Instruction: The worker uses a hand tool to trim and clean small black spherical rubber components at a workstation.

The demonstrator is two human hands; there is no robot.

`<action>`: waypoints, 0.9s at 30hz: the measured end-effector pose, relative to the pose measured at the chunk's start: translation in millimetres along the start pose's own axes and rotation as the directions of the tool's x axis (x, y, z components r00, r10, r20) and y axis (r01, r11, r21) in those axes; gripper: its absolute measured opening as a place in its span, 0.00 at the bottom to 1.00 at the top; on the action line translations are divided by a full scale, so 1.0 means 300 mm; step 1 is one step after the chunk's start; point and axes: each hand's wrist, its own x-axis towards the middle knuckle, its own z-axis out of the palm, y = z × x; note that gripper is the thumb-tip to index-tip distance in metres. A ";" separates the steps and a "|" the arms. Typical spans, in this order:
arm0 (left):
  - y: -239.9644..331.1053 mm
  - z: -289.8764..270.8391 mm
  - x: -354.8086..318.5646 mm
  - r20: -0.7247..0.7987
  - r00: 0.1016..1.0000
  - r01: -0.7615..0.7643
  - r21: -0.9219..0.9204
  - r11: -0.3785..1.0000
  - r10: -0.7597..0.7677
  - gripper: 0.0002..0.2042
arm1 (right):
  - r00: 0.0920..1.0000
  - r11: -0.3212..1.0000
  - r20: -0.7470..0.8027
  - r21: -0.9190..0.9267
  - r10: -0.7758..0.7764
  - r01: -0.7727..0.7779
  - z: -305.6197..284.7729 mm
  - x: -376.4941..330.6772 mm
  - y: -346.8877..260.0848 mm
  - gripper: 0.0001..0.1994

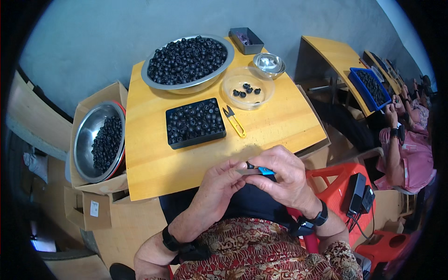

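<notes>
1. Currently, the left hand pinches a small black round part between thumb and fingertips, just over the near edge of the wooden table.
2. The right hand is curled around a blue-handled blade, its thumb pressed near the handle; the thin metal points left and seems to meet the part. The exact contact is half hidden by fingers.
3. Slipping is the plainest risk, I judge: the blade aims at the left thumb, so too hard a push, or a part rolling in the pinch, could nick skin.
4. A part this small and round could also pop free. Held so near the edge, it might fall into the lap or to the floor.
5. Pressing too deep or at a poor angle could gouge its surface.
6. Beyond the hands, a black rectangular tray is filled with similar parts; a bumped forearm could spill some.
7. Thread snips with yellow handles lie between that tray and a clear plastic bowl holding a few parts. Their points face away from the person, yet a careless reach across could catch them.
8. Behind stands a heaped metal basin; a knock there could send loose parts rolling.
</notes>
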 end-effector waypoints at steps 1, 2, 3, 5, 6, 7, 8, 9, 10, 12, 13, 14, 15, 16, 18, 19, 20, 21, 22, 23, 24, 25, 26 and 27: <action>-0.001 0.002 0.001 0.005 1.000 -0.004 0.003 1.000 0.004 0.07 | 1.000 0.999 0.004 -0.049 -0.021 0.022 -0.001 -0.002 -0.003 0.16; -0.005 0.002 0.002 0.004 1.000 0.008 0.012 1.000 -0.008 0.07 | 1.000 0.998 0.001 -0.053 -0.026 0.026 0.000 -0.003 -0.005 0.16; -0.006 0.003 0.003 0.003 1.000 0.019 0.020 1.000 -0.019 0.07 | 1.000 0.997 -0.001 -0.067 -0.024 0.024 0.003 -0.004 -0.006 0.16; -0.001 0.015 -0.001 -0.009 1.000 0.019 0.016 1.000 -0.019 0.07 | 0.999 0.993 0.007 -0.108 -0.037 0.037 0.003 -0.008 0.000 0.17; -0.001 0.019 -0.002 -0.026 0.999 0.022 0.008 1.000 -0.022 0.06 | 0.999 0.993 0.004 -0.112 -0.040 0.040 0.004 -0.013 0.002 0.17; 0.001 0.019 -0.004 -0.023 1.000 0.017 0.010 1.000 -0.017 0.06 | 0.999 0.993 -0.012 -0.115 -0.036 0.035 0.009 -0.014 0.002 0.16; 0.000 0.016 -0.007 -0.023 1.000 0.005 0.000 1.000 -0.005 0.06 | 0.999 0.993 -0.027 -0.117 -0.032 0.029 0.011 -0.013 0.002 0.16; -0.001 0.015 -0.008 -0.024 1.000 -0.007 -0.012 1.000 0.007 0.06 | 0.999 0.992 -0.028 -0.119 -0.036 0.033 0.009 -0.010 0.001 0.16; 0.000 0.014 -0.007 -0.021 1.000 -0.007 -0.011 1.000 0.007 0.06 | 0.999 0.992 -0.026 -0.125 -0.037 0.033 0.008 -0.008 -0.001 0.16; -0.001 0.011 -0.003 -0.026 1.000 -0.004 -0.036 0.999 0.003 0.06 | 0.999 0.991 -0.023 -0.132 -0.035 0.032 0.008 -0.004 0.001 0.16; -0.001 0.010 -0.004 -0.026 1.000 -0.006 -0.035 0.999 0.005 0.06 | 0.998 0.992 -0.031 -0.120 -0.046 0.042 0.009 -0.002 -0.001 0.16; -0.004 0.006 -0.003 -0.014 1.000 -0.019 -0.004 1.000 0.019 0.06 | 0.998 0.993 -0.038 -0.107 -0.056 0.052 0.008 -0.001 -0.003 0.15; -0.005 0.005 -0.004 -0.003 0.999 -0.032 0.027 0.999 0.032 0.06 | 0.998 0.993 -0.037 -0.105 -0.057 0.053 0.007 0.000 -0.004 0.15; -0.003 0.008 -0.004 -0.005 1.000 -0.029 0.024 0.999 0.029 0.06 | 0.996 0.994 -0.055 -0.091 -0.072 0.067 0.006 0.004 -0.001 0.16; 0.005 0.026 -0.009 -0.011 0.997 -0.072 0.047 0.996 0.073 0.06 | 0.994 0.994 -0.072 -0.076 -0.083 0.077 0.005 0.009 0.001 0.16; 0.010 0.034 -0.008 -0.012 0.997 -0.070 0.045 0.997 0.071 0.06 | 0.992 0.990 -0.064 -0.101 -0.104 0.098 0.002 0.014 -0.005 0.16; 0.013 0.043 -0.007 0.000 0.994 -0.111 0.074 0.991 0.112 0.06 | 0.990 0.985 -0.057 -0.127 -0.126 0.118 0.001 0.016 -0.008 0.17; 0.017 0.049 -0.009 0.015 0.988 -0.152 0.102 0.983 0.152 0.06 | 0.991 0.985 -0.056 -0.126 -0.124 0.116 0.002 0.014 -0.007 0.17; 0.020 0.053 -0.013 0.013 0.989 -0.151 0.102 0.983 0.150 0.06 | 0.985 0.978 -0.064 -0.145 -0.161 0.151 0.004 0.011 -0.003 0.18; 0.025 0.057 -0.017 0.017 0.987 -0.160 0.132 0.978 0.159 0.07 | 0.978 0.969 -0.071 -0.164 -0.198 0.185 0.004 0.008 -0.001 0.19; 0.027 0.059 -0.019 0.021 0.985 -0.170 0.162 0.972 0.168 0.08 | 0.978 0.969 -0.071 -0.163 -0.197 0.183 -0.001 0.006 -0.003 0.19; 0.025 0.058 -0.021 0.019 0.985 -0.169 0.161 0.972 0.169 0.08 | 0.974 0.955 -0.047 -0.214 -0.221 0.206 -0.008 0.003 -0.007 0.20; 0.023 0.056 -0.022 0.022 0.985 -0.174 0.167 0.971 0.172 0.08 | 0.969 0.937 -0.023 -0.263 -0.245 0.230 -0.012 0.001 -0.010 0.22; 0.022 0.054 -0.024 0.025 0.984 -0.178 0.173 0.969 0.177 0.08 | 0.969 0.937 -0.023 -0.261 -0.245 0.231 -0.010 0.001 -0.013 0.22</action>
